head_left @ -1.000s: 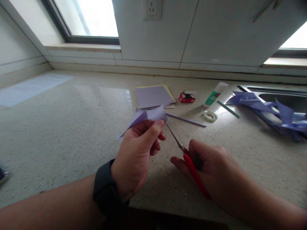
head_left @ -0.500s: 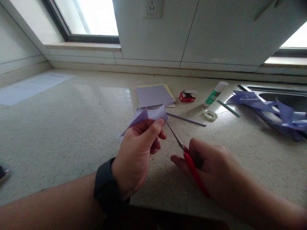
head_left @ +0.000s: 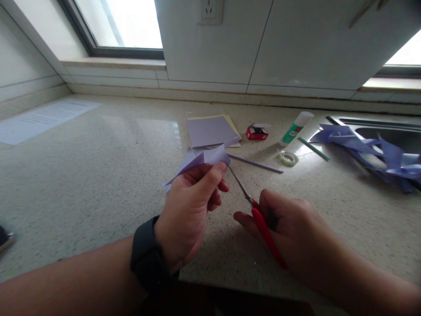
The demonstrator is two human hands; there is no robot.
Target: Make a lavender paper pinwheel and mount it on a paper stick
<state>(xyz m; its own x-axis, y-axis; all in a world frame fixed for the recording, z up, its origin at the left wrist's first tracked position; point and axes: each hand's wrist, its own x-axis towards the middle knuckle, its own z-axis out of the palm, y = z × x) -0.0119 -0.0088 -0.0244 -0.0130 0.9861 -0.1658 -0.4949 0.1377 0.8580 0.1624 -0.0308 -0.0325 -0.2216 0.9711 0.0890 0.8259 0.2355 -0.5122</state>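
One folded purple paper (head_left: 200, 161) pinched in left hand (head_left: 187, 210) fingertips; one pair of red scissors (head_left: 256, 215) gripped by right hand (head_left: 289, 228), blades at the thumb.

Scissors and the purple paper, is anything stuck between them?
Nothing visible. The scissors in the right hand point straight at the purple paper pinched by the left hand, blade tip right at its edge.
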